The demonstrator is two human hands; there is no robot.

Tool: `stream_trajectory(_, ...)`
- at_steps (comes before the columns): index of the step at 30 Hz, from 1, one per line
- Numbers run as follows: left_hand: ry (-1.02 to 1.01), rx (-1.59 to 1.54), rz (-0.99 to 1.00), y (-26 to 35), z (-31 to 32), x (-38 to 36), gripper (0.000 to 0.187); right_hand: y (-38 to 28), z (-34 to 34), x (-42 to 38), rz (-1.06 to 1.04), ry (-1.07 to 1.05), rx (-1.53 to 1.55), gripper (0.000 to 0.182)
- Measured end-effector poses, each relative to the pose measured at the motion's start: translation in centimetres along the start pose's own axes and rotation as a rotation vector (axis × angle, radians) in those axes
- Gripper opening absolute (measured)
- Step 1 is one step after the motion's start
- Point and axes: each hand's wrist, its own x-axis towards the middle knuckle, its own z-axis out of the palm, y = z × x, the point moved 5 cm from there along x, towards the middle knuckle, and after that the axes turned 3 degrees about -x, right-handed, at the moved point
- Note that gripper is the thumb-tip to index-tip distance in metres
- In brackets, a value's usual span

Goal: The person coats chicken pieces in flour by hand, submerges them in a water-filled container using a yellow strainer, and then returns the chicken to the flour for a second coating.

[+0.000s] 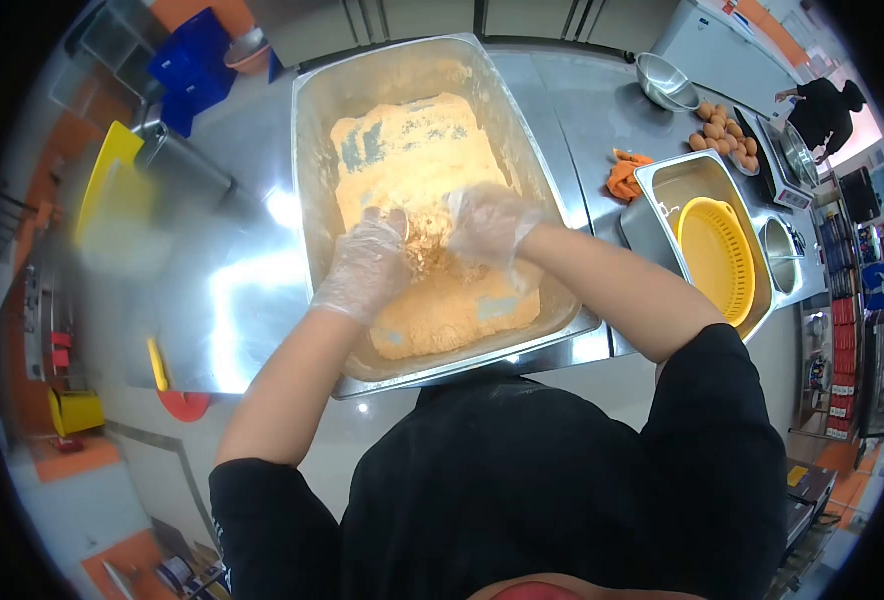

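Observation:
A large steel tray (307, 130) holds a layer of pale orange flour-like powder (417, 160), with bare patches showing through. Near its middle lies a clump of rougher, crumbly pieces (427, 245). My left hand (372, 260), in a clear plastic glove, is at the left side of this clump with its fingers curled at the pieces. On the clump's right side is my right hand (492, 225), gloved too and somewhat blurred. What its fingers hold, if anything, cannot be made out.
Right of the tray are an orange cloth (627, 175), a steel pan (652, 185) with a yellow basket (712, 255), eggs (722, 130), a bowl (665, 85) and a scale (777, 165). A red-and-yellow tool (180, 400) lies at the left edge. Another person (827, 115) stands far right.

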Motion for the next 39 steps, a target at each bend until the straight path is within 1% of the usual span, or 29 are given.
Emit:
stream_trajectory(1, 0.03, 0.114, 0.018, 0.2, -0.6, -0.1, 0.072, 1.7, -0.4, -0.1, 0.177, -0.056, 0.219, 0.051)
stream_trajectory(2, 0.026, 0.15, -0.003, 0.2, 0.1, 0.2, 0.074, 3.0, -0.4, -0.5, 0.356, -0.109, 0.44, 0.058)
stream_trajectory(4, -0.022, 0.211, -0.03, -0.7, 3.1, 3.1, 0.067, 1.9, 2.4, 0.5, 0.409, -0.047, 0.467, 0.065)
stream_trajectory(6, -0.147, 0.286, -0.042, -2.5, 8.2, 8.4, 0.06, 0.8, 6.1, 4.7, 0.254, 0.032, 0.272, 0.07)
stream_trajectory(7, -0.208, 0.321, -0.038, -3.2, 10.4, 9.4, 0.057, 0.8, 7.3, 5.2, 0.234, 0.013, 0.361, 0.066)
stream_trajectory(8, -0.293, 0.377, -0.003, -3.3, 11.1, 9.7, 0.054, 0.8, 8.0, 5.5, 0.213, -0.006, 0.449, 0.063)
stream_trajectory(9, -0.392, 0.445, 0.058, -2.8, 10.4, 8.9, 0.051, 0.9, 7.6, 5.2, 0.194, -0.034, 0.489, 0.057)
stream_trajectory(10, -0.535, 0.556, 0.184, -1.0, 7.4, 6.5, 0.045, 1.0, 7.1, 4.8, 0.176, -0.062, 0.53, 0.052)
stream_trajectory(12, -0.335, 0.333, 0.169, 0.0, 3.8, 2.6, 0.032, 0.3, 3.3, 1.4, 0.129, -0.168, 0.519, 0.04)
stream_trajectory(13, -0.236, 0.213, 0.154, 0.0, 2.8, 1.4, 0.028, 0.9, 2.1, 0.6, 0.137, -0.174, 0.468, 0.037)
stream_trajectory(15, -0.389, 0.271, 0.261, -0.6, 2.8, 1.9, 0.031, 2.8, 1.0, 0.0, 0.14, -0.199, 0.378, 0.031)
stream_trajectory(16, -0.47, 0.297, 0.318, -0.7, 3.1, 1.7, 0.033, 4.7, 1.3, 0.6, 0.168, -0.194, 0.367, 0.035)
stream_trajectory(18, -0.23, -0.05, 0.09, -0.7, -0.5, -0.2, 0.037, 8.6, 1.5, 2.8, 0.347, -0.152, 0.446, 0.042)
stream_trajectory(19, -0.097, -0.214, -0.025, -1.1, -2.0, -0.7, 0.04, 10.1, 1.6, 3.8, 0.501, -0.111, 0.529, 0.046)
stream_trajectory(20, -0.076, -0.214, -0.065, -1.6, -1.8, -0.4, 0.041, 10.1, 3.0, 5.4, 0.455, 0.027, 0.434, 0.044)
stream_trajectory(21, -0.053, -0.218, -0.105, -2.2, -1.3, 0.5, 0.042, 10.2, 5.8, 7.3, 0.405, 0.163, 0.334, 0.044)
stream_trajectory(22, -0.032, -0.228, -0.147, -3.1, -0.5, 1.4, 0.044, 9.5, 6.2, 8.3, 0.385, 0.214, 0.32, 0.046)
stream_trajectory(23, 0.07, -0.18, -0.111, -4.3, 0.5, 2.7, 0.044, 8.7, 6.5, 9.3, 0.365, 0.263, 0.305, 0.049)
stream_trajectory(24, 0.163, -0.136, -0.079, -5.8, 2.1, 4.1, 0.045, 6.6, 6.2, 10.1, 0.382, 0.221, 0.378, 0.052)
stream_trajectory(25, 0.253, -0.1, -0.051, -5.9, 1.8, 3.9, 0.045, 5.0, 6.4, 10.6, 0.396, 0.169, 0.446, 0.055)
stream_trajectory(26, 0.211, -0.074, -0.027, -6.0, 2.1, 3.7, 0.046, 3.8, 8.0, 11.6, 0.181, 0.206, 0.485, 0.058)
stream_trajectory(27, 0.169, -0.051, 0.002, -4.7, -1.1, 1.8, 0.046, 2.5, 7.7, 10.5, 0.158, 0.126, 0.545, 0.056)
stream_trajectory(29, 0.173, -0.179, -0.025, -4.9, -2.0, 1.7, 0.048, -0.2, 3.7, 7.1, 0.125, -0.02, 0.655, 0.052)
stream_trajectory(31, 0.26, -0.471, -0.155, -6.5, -0.6, 2.7, 0.051, -0.9, 1.9, 5.6, -0.039, -0.199, 0.45, 0.048)
stream_trajectory(32, 0.289, -0.489, -0.149, -6.7, -0.3, 2.7, 0.052, -1.1, 1.5, 5.1, -0.123, -0.279, 0.347, 0.051)
stream_trajectory(34, 0.351, -0.504, -0.132, -6.7, -0.8, 2.6, 0.053, 0.7, 0.2, 6.2, -0.03, -0.275, 0.296, 0.046)
stream_trajectory(35, 0.346, -0.491, -0.116, -7.1, -0.5, 3.1, 0.054, 2.0, -0.5, 7.1, 0.024, -0.267, 0.279, 0.045)
stream_trajectory(37, 0.325, -0.456, -0.07, -7.5, 0.0, 4.3, 0.056, 2.0, -0.2, 9.8, -0.045, -0.088, 0.341, 0.042)
stream_trajectory(39, 0.387, -0.587, -0.117, -7.0, -0.6, 3.6, 0.058, -0.3, 0.4, 12.9, 0.04, -0.264, 0.594, 0.039)
